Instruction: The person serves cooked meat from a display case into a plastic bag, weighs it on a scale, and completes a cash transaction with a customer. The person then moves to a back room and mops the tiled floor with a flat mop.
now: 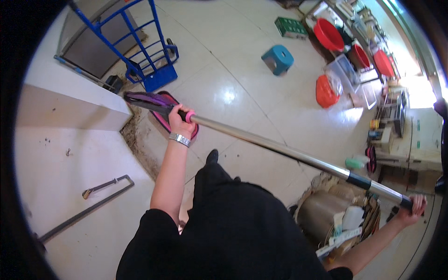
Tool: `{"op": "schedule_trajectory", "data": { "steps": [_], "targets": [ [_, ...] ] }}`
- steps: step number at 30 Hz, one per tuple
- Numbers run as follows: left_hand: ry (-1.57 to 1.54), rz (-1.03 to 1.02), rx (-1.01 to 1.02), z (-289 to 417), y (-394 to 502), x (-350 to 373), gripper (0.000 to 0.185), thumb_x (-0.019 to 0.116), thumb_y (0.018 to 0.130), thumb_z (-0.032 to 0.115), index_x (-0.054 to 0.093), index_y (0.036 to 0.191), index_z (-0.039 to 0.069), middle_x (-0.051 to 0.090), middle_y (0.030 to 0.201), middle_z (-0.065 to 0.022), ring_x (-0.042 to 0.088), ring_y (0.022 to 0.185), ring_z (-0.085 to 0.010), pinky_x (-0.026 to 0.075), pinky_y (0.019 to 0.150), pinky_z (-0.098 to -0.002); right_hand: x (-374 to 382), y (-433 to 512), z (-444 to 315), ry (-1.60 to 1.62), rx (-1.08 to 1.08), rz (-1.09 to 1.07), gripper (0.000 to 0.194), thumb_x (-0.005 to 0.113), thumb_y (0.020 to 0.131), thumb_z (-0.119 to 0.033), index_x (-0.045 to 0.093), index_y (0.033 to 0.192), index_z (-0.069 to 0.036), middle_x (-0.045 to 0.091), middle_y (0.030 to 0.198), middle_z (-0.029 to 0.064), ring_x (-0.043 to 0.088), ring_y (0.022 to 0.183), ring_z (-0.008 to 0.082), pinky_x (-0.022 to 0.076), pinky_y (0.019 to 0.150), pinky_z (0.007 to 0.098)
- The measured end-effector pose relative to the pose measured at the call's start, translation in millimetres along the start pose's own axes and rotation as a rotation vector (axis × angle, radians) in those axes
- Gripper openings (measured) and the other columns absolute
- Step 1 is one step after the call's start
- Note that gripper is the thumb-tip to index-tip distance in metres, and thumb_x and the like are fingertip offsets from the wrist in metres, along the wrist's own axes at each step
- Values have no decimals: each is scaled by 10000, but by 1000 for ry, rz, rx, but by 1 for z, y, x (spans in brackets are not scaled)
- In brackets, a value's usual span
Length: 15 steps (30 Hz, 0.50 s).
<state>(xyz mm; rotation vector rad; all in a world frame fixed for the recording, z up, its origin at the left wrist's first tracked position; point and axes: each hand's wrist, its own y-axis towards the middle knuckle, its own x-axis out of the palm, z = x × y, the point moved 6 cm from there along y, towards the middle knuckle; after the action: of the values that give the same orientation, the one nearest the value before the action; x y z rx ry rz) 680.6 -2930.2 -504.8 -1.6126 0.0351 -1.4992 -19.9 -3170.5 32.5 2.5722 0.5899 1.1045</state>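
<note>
A long metal pole (273, 141) with a pink collar and black joints slants across the view. My left hand (182, 121) grips its black lower part beside the collar, a metal watch (180, 139) on the wrist. My right hand (413, 210) is closed around the black end of the pole at the far right. At the pole's other end is a dark and purple broom head or brush (148, 99), raised near the wall corner. A pink, dark-edged dustpan or similar flat item (161, 122) lies behind my left hand, partly hidden by it.
A blue hand truck (159, 77) stands at the upper left by the wall corner (122, 120). A blue stool (279, 59), a green crate (291, 28), a red bag (327, 91) and red basins (329, 34) are further off. A bin with cardboard (320, 213) stands at the lower right.
</note>
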Motion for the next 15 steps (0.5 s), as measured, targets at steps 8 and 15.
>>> {"op": "schedule_trajectory", "data": {
  "steps": [8, 15],
  "targets": [
    [-1, 224, -94, -26, 0, -18, 225, 572, 896, 86, 437, 717, 108, 457, 604, -6, 466, 541, -163, 453, 554, -314, 26, -20, 1, 5, -100, -11, 105, 540, 945, -11, 489, 853, -19, 375, 579, 6, 368, 442, 92, 369, 483, 235],
    [12, 183, -125, -55, -29, -3, 237, 567, 827, 32, 407, 676, 119, 443, 582, 13, 451, 526, -135, 434, 535, -268, 70, -51, 68, -68, -163, 47, 128, 523, 977, -68, 485, 859, -36, 370, 575, -7, 353, 444, 83, 362, 476, 221]
  ]
}}
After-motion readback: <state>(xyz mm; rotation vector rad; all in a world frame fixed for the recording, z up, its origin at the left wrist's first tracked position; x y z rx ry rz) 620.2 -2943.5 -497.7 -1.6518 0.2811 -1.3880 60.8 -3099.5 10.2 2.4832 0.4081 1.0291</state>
